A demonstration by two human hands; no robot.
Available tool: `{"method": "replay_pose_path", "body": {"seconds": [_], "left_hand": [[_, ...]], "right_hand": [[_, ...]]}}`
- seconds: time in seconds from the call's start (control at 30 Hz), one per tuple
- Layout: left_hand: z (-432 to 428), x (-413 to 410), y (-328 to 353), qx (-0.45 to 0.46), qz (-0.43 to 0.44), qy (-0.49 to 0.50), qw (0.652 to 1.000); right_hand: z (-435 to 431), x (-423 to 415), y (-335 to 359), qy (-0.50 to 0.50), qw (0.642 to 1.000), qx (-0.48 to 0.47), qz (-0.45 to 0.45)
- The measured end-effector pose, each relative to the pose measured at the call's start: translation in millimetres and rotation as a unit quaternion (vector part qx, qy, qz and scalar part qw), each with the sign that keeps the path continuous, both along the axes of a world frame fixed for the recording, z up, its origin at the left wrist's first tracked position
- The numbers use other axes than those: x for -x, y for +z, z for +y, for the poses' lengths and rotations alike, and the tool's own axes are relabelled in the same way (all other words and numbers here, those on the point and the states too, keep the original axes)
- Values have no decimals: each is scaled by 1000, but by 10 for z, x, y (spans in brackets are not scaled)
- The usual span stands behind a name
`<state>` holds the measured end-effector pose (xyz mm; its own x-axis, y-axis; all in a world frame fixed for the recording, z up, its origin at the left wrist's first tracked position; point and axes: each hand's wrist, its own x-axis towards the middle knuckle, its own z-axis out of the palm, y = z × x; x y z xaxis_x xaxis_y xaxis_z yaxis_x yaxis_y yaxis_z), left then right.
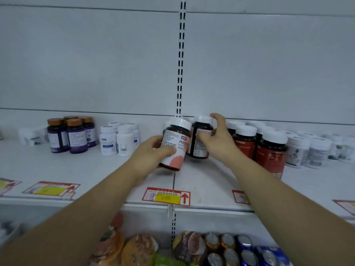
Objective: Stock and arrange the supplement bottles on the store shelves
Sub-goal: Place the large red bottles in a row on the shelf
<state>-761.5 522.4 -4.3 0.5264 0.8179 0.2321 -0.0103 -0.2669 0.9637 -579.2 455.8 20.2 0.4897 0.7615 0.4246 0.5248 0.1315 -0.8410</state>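
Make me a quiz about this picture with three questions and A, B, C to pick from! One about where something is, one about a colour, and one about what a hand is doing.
1. Where on the shelf do the purple bottles with brown caps stand?
A. Toward its left end
B. Toward its right end
C. Right in the middle

2. What colour is the cap of the pink-labelled bottle in the left hand?
A. Green
B. White
C. Black

3. What is the right hand doing?
A. Lying flat on the shelf
B. Pointing at a price tag
C. Gripping a dark bottle

Answers:
1 A, since they stand well to the left of both hands.
2 B, since the cap is plainly white.
3 C, since its fingers curl round the bottle's cap and side.
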Motion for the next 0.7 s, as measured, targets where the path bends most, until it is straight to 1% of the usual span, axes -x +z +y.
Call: {"method": "replay_pose_path", "body": {"seconds": [0.1,0.17,0.23,0.27,0.33,0.37,0.47,0.57,0.63,0.7], "left_hand": [[-18,12,61,109,-99,-49,988],[-37,21,95,167,-163,-78,969],[-61,32,123,208,-209,-96,951],[-65,34,129,214,-221,-101,946],[-85,35,137,209,-239,-112,941],[-103,35,144,205,-246,-123,939],[-128,46,144,170,-239,-149,944],[-101,52,123,147,-225,-143,952],[-91,65,116,158,-234,-135,950],[-93,79,120,174,-239,-131,946]], "right_hand": [[-21,6,46,17,997,-53,48],[-30,23,86,48,988,-79,121],[-33,45,107,101,964,-97,227],[-32,52,102,135,948,-94,274],[-47,78,77,198,922,-67,327],[-53,78,61,221,917,-60,328],[-78,75,41,267,916,-88,285],[-98,75,41,288,913,-92,275],[-101,63,46,295,903,-71,303],[-106,63,34,314,881,-43,352]]}}
